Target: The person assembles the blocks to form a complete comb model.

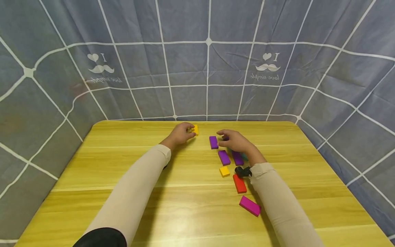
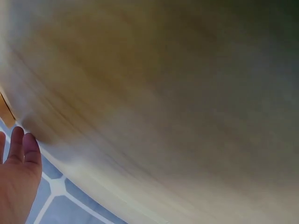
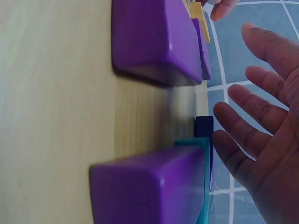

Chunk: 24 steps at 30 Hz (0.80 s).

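At the table's far edge my left hand has its thumb and fingertips at a yellow block; a firm grip does not show. The left wrist view shows straight fingers beside part of an orange-yellow block. My right hand hovers over a group of blocks, and its spread fingers hold nothing. Below it are a purple block, a teal block and a dark blue block. Left of it lie a purple block and another purple block.
Nearer on the wooden table lie a small yellow block, a red block and a magenta block. A grey-blue curtain with white lines surrounds the table's back and sides.
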### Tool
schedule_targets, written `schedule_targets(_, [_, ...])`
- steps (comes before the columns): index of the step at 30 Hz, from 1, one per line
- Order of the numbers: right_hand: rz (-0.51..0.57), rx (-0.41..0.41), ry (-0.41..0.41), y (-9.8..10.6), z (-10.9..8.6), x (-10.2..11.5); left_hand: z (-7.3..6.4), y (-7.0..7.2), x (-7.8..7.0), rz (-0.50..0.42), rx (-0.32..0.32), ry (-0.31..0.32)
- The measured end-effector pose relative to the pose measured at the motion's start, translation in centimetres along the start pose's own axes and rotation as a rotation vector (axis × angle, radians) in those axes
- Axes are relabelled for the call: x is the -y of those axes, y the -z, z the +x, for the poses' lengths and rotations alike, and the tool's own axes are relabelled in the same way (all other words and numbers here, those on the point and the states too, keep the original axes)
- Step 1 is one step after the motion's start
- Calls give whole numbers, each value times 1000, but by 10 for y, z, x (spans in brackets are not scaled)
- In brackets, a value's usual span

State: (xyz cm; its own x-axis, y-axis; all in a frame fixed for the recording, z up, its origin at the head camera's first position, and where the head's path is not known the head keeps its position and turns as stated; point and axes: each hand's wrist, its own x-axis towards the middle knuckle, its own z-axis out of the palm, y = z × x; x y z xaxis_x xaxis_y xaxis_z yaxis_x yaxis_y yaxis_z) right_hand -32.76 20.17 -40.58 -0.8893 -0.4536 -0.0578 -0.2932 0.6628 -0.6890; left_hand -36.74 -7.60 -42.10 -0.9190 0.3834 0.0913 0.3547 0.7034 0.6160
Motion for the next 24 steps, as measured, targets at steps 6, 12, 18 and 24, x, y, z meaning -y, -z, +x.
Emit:
schedule_targets(6, [-8,-1,-12,-2,6,6,8,-2,4,44,25,-33])
schedule_targets(12, [-6,-5,2,-7,12,13,12,-2,8,122,47,-62])
schedule_targets(18, [-2,3,-24,-13,20,9,14,0,9,181,62,-83])
schedule_targets(24, [36,17,-70,-17,24,4,16,0,11,203,69,-92])
